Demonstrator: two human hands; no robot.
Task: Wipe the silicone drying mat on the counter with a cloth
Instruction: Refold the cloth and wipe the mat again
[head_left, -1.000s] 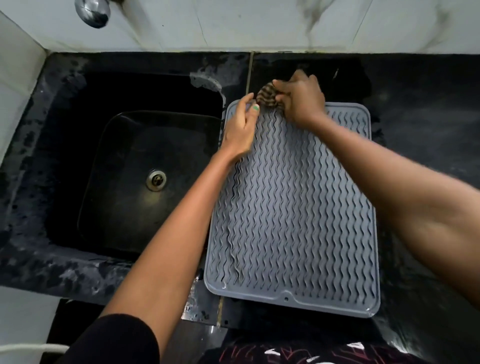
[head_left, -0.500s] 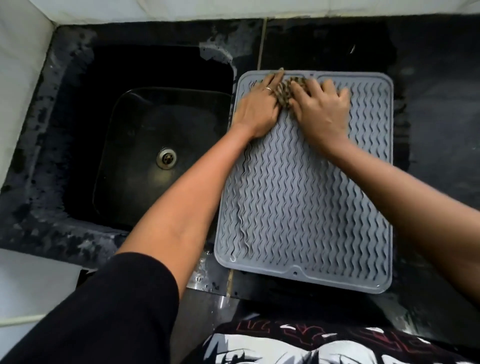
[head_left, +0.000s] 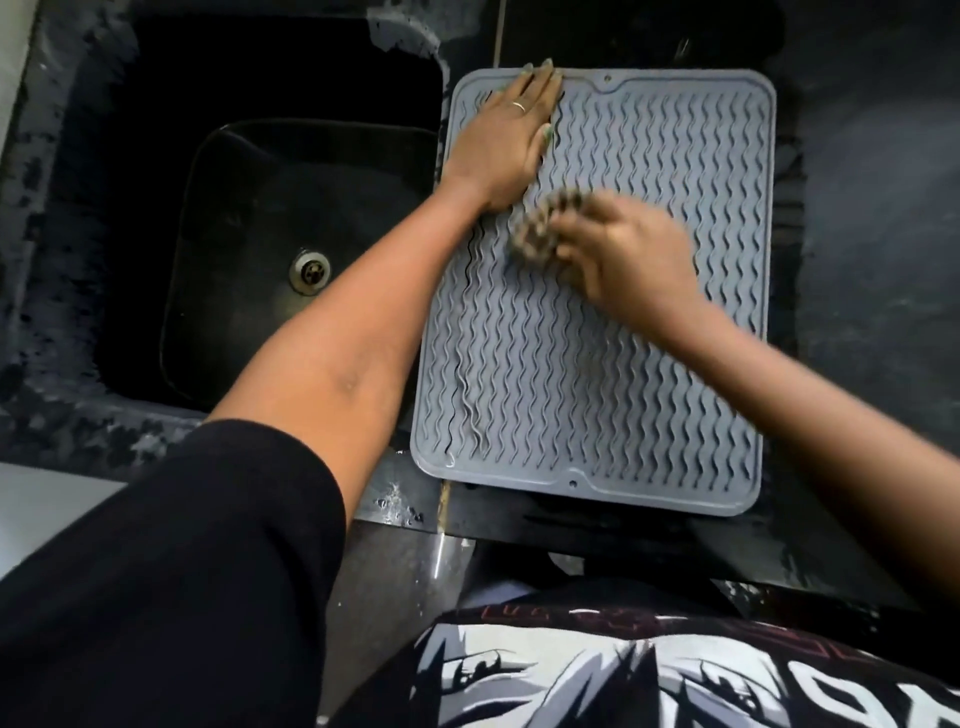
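I see a grey mat ribbed with wavy ridges, centre frame. My left hand lies flat, fingers together; right hand, blurred, pinches a bunched cloth.

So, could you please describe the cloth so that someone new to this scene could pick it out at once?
Start at the grey wavy-ribbed drying mat on the dark counter, right of the black sink. Near its middle, the right hand grips the cloth: a small bunched, brown-and-tan patterned wad, the only fabric on the mat.
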